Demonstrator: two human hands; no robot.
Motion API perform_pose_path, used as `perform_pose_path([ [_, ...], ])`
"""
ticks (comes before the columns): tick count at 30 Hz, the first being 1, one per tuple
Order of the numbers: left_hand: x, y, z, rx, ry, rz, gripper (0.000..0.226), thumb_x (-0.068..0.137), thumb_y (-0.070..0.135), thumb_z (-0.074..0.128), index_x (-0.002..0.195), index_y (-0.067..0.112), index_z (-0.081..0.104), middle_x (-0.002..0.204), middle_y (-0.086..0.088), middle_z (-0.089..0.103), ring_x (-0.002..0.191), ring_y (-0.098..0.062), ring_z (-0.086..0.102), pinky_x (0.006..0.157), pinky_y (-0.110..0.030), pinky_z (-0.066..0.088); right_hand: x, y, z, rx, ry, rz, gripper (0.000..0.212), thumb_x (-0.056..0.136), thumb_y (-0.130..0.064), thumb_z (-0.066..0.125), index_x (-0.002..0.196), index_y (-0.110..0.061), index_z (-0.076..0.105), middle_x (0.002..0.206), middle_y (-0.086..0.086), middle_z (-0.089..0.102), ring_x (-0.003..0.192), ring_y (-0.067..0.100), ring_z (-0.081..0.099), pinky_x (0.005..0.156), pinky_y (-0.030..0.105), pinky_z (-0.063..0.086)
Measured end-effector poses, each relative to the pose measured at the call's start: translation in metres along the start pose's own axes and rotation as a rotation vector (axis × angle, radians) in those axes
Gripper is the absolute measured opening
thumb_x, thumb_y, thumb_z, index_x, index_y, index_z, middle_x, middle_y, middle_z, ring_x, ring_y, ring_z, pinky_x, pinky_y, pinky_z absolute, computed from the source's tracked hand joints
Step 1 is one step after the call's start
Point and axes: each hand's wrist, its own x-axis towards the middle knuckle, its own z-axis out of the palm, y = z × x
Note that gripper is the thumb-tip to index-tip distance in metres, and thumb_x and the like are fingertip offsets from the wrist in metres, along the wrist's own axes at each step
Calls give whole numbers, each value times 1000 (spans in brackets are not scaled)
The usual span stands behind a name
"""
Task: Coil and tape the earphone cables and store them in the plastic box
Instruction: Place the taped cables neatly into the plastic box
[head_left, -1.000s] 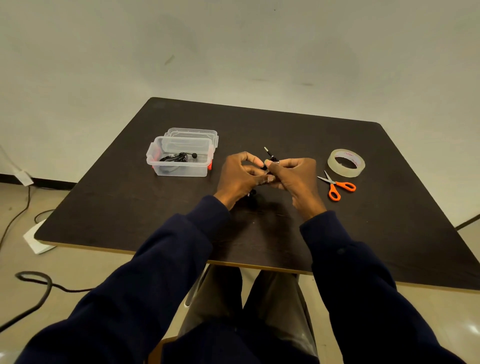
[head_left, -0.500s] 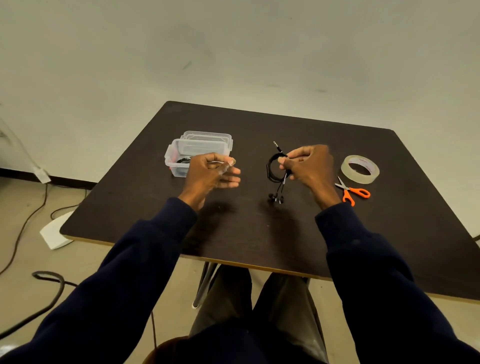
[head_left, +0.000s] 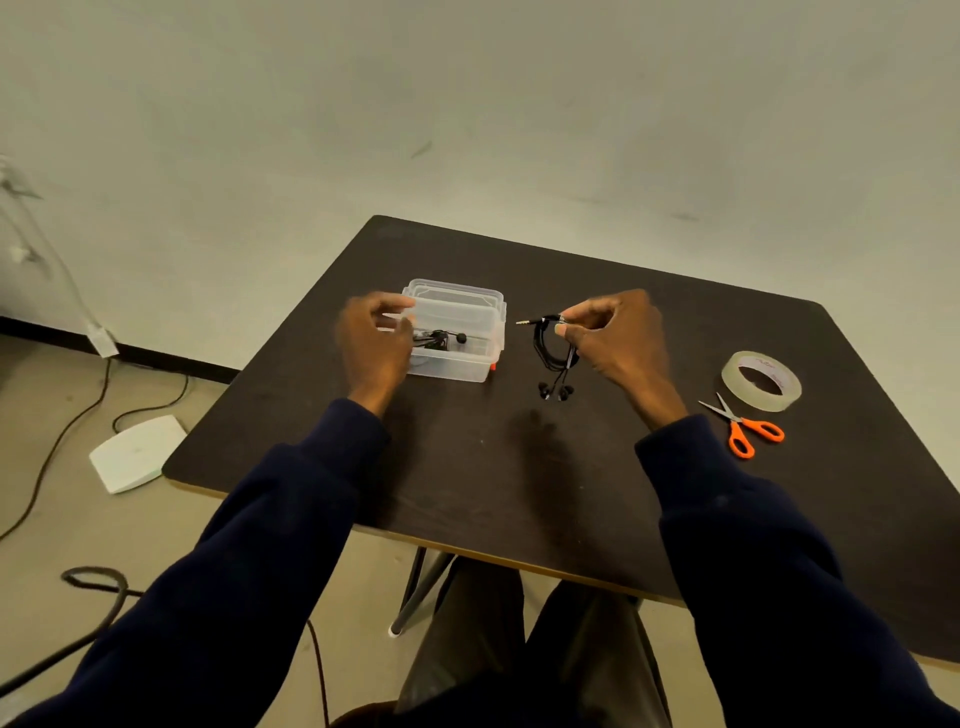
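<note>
Pinching the top of a coiled black earphone cable (head_left: 545, 348) with the right grip (head_left: 618, 338), thumb and forefinger clenched on the bundle. Holding that coil in the air over the middle of the dark counter (head_left: 519, 493), just right of the plastic box (head_left: 467, 366) and apart from it. Showing the jack plug (head_left: 527, 322) sticking out leftward from the top of the coil, toward the box, with the two earbuds (head_left: 556, 392) dangling below on short leads, close above the counter.

Reaching with the left grip (head_left: 371, 343) to the left end of the box, fingers curled by its rim; too blurred to tell whether grasping the rim, something small, or nothing.

Lying inside the clear, open box, one bundled black earphone set (head_left: 441, 340). Sitting against the far side of the box, a clear lid (head_left: 457, 288).

Lying well to the right on the counter, a roll of clear tape (head_left: 753, 400), and just nearer than it, orange-handled scissors (head_left: 743, 431) with blades pointing far-left.

Lying on the floor left of the counter, a white flat pad (head_left: 136, 452) and, nearer, a thick dark cable (head_left: 93, 571).
</note>
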Motion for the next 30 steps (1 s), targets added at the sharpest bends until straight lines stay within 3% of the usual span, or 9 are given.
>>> perform_pose_path([
  [3, 22, -18, -11, 156, 41, -93, 12, 85, 27, 74, 97, 30, 75, 114, 4, 71, 101, -19, 67, 91, -38, 57, 5, -2, 6, -7, 4, -21, 9, 82, -24, 84, 90, -22, 83, 77, -10, 75, 71, 2, 71, 70, 24, 60],
  [4, 28, -21, -12, 173, -11, -132, 5, 88, 25, 72, 84, 29, 71, 107, 4, 71, 97, -18, 66, 90, -36, 55, 6, -2, 7, -8, 5, -28, 9, 82, -24, 85, 90, -23, 83, 77, -10, 75, 71, 3, 71, 70, 25, 60],
  [6, 29, -20, -8, 139, -100, -183, 40, 93, 14, 64, 58, 29, 51, 74, 4, 59, 73, -14, 55, 74, -30, 45, 7, 0, 6, -5, 18, -45, 10, 81, -27, 85, 90, -23, 83, 77, -11, 75, 72, 4, 71, 69, 23, 58],
  [8, 26, -20, -4, 65, -145, -228, 45, 93, 6, 57, 51, 22, 53, 58, 5, 47, 58, -10, 42, 64, -29, 37, 8, 3, 1, -5, 28, -60, 11, 81, -29, 86, 90, -24, 83, 76, -11, 75, 71, 4, 71, 66, 19, 54],
  [10, 22, -21, 0, 12, -169, -235, 28, 94, 7, 60, 73, 12, 78, 70, 2, 66, 67, -10, 57, 65, -29, 49, 9, 5, -7, 12, 33, -56, 11, 81, -30, 86, 90, -24, 83, 75, -10, 75, 68, 3, 70, 63, 16, 50],
  [13, 13, -12, 6, -57, -207, -257, 18, 96, 7, 63, 104, 7, 80, 103, -8, 77, 91, -17, 70, 78, -33, 60, 13, 6, -21, 57, 39, -55, 13, 82, -30, 86, 90, -22, 82, 77, -7, 76, 67, 7, 72, 66, 21, 56],
  [21, -21, 12, 34, -152, -368, -310, 18, 92, 2, 65, 90, 8, 81, 93, -14, 78, 96, -34, 74, 86, -55, 61, 13, 8, -56, 165, 56, -74, 18, 84, -25, 85, 96, -13, 81, 83, 4, 78, 67, 13, 74, 64, 21, 59],
  [26, -43, 26, 52, -181, -411, -279, 18, 95, 4, 65, 96, 14, 80, 90, -5, 77, 92, -24, 74, 83, -43, 63, 13, 17, -62, 178, 38, -63, 18, 83, -24, 86, 95, -12, 81, 80, 3, 77, 66, 14, 74, 65, 23, 60],
  [30, -50, 29, 59, -214, -424, -299, 15, 94, 3, 67, 98, 10, 79, 91, -7, 78, 90, -25, 75, 84, -48, 63, 14, 28, -50, 157, -25, -49, 12, 83, -19, 86, 92, -14, 80, 77, -1, 76, 61, 4, 71, 60, 16, 56],
])
